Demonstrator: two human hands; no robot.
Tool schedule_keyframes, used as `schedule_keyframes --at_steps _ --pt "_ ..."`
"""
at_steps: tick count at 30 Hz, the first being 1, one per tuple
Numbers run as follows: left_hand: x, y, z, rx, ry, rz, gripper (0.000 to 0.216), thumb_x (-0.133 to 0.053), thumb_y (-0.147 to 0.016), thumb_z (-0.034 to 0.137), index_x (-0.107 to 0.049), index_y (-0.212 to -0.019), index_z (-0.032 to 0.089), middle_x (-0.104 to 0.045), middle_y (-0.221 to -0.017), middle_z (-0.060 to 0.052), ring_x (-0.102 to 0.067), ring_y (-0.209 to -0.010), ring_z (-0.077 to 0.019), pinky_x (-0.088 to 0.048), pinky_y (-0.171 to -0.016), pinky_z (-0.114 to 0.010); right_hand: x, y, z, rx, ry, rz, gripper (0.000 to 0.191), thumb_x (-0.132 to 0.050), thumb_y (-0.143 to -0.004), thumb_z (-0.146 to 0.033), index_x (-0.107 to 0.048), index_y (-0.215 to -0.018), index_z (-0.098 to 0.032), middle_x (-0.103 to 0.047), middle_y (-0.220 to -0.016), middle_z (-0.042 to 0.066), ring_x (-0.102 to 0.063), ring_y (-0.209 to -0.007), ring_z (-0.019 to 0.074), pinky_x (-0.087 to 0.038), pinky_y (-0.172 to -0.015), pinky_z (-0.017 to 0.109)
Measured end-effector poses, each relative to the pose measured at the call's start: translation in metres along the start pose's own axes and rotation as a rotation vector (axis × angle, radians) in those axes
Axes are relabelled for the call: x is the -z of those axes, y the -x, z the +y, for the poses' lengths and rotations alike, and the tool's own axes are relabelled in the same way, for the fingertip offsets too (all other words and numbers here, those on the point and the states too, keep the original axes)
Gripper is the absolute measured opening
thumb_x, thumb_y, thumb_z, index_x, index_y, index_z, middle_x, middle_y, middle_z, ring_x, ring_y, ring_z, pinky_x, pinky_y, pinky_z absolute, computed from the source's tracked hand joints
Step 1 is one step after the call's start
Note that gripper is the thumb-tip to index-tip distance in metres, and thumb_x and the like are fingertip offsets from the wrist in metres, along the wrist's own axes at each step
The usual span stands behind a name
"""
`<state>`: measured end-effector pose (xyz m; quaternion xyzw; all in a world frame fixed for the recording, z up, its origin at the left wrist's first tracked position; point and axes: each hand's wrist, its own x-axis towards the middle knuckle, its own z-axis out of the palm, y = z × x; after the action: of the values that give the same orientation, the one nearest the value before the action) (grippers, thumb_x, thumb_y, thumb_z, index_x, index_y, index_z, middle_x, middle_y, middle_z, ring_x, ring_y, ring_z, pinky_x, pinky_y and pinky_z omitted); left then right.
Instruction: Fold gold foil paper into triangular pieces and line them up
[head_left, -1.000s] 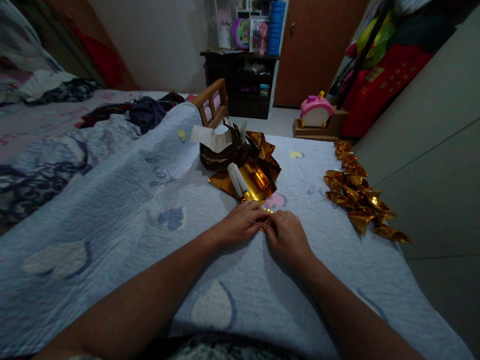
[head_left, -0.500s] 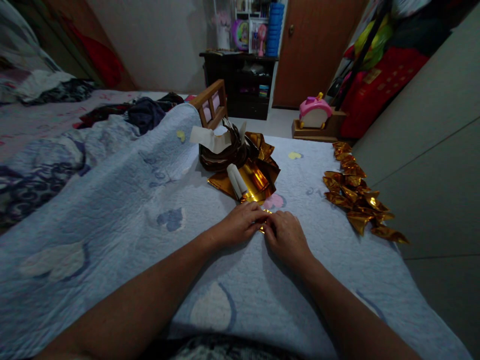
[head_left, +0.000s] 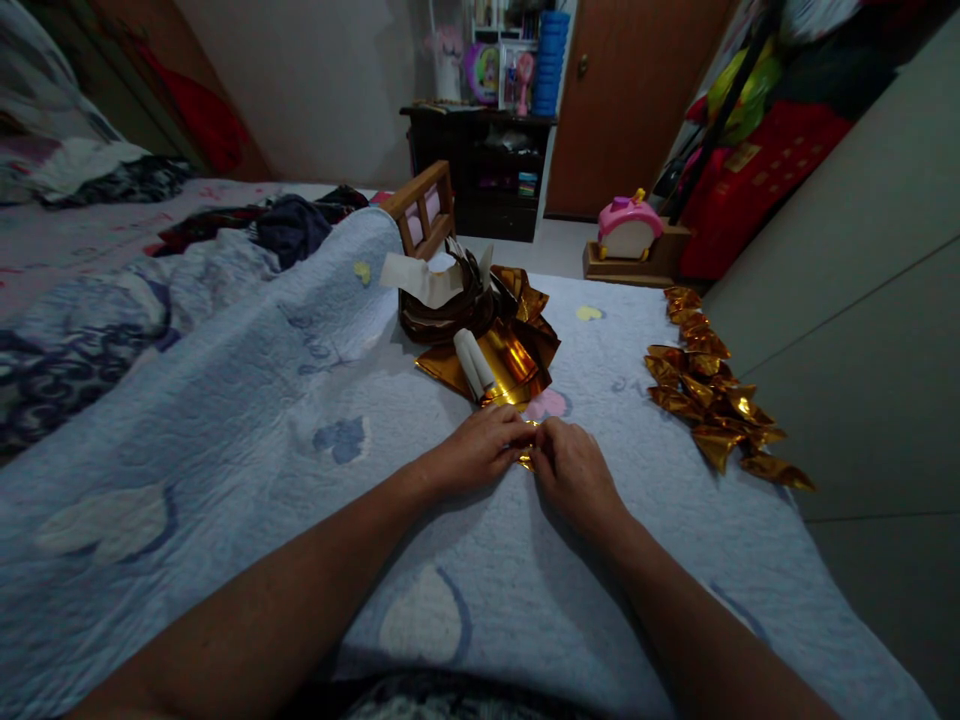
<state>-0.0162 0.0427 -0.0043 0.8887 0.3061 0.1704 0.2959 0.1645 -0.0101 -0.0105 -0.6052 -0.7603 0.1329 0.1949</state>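
My left hand [head_left: 480, 448] and my right hand [head_left: 576, 470] meet on the light blue quilt [head_left: 247, 420], fingertips pinched together on a small piece of gold foil paper [head_left: 528, 458]. Most of that piece is hidden under my fingers. Just beyond my hands lies a stack of gold foil sheets [head_left: 510, 355] with a white roll [head_left: 474, 363] on top. Behind the stack sits a dark round container [head_left: 446, 300] with white paper draped over it.
A row of several folded gold foil pieces [head_left: 709, 385] lies along the quilt's right edge, next to a grey wall. Crumpled clothes [head_left: 289, 222] lie at the far left. Beyond the bed stand a wooden rail [head_left: 421, 205], a pink toy [head_left: 628, 225] and a dark shelf unit [head_left: 487, 165].
My hands stay together on the foil piece; the right fingers have curled in slightly closer to the left. Nothing else has moved.
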Motion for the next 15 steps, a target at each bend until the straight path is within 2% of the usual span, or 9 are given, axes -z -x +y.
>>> schedule_keyframes --at_steps 5,11,15 --pt "-0.001 -0.001 -0.002 -0.004 0.008 -0.007 0.016 -0.056 -0.094 0.013 -0.067 -0.104 0.017 -0.061 -0.099 -0.007 -0.056 -0.098 -0.023 -0.044 -0.087 -0.036 0.0 -0.001 0.005 0.061 -0.006 -0.001 0.016 -0.047 -0.094 -0.013 -0.058 -0.084 -0.019 -0.064 -0.084 0.007 -0.054 -0.079 0.0223 -0.034 -0.072 0.033" --pt "-0.001 0.0 -0.002 -0.008 0.009 0.0 0.02 -0.056 -0.095 0.014 -0.067 -0.111 0.019 -0.062 -0.101 -0.007 -0.056 -0.1 -0.0234 -0.044 -0.089 -0.037 0.0 0.001 0.0 0.07 0.037 -0.017 0.008 -0.055 -0.09 -0.014 -0.062 -0.09 -0.018 -0.065 -0.087 0.007 -0.056 -0.084 0.0236 -0.035 -0.076 0.035" --pt "0.0 0.0 -0.002 -0.001 0.008 -0.01 0.023 -0.057 -0.093 0.012 -0.067 -0.113 0.019 -0.062 -0.102 -0.006 -0.056 -0.1 -0.0232 -0.044 -0.089 -0.036 0.003 0.002 -0.008 0.029 0.087 -0.034 0.006 -0.058 -0.093 -0.02 -0.063 -0.096 -0.018 -0.065 -0.092 0.008 -0.056 -0.088 0.0254 -0.035 -0.078 0.036"
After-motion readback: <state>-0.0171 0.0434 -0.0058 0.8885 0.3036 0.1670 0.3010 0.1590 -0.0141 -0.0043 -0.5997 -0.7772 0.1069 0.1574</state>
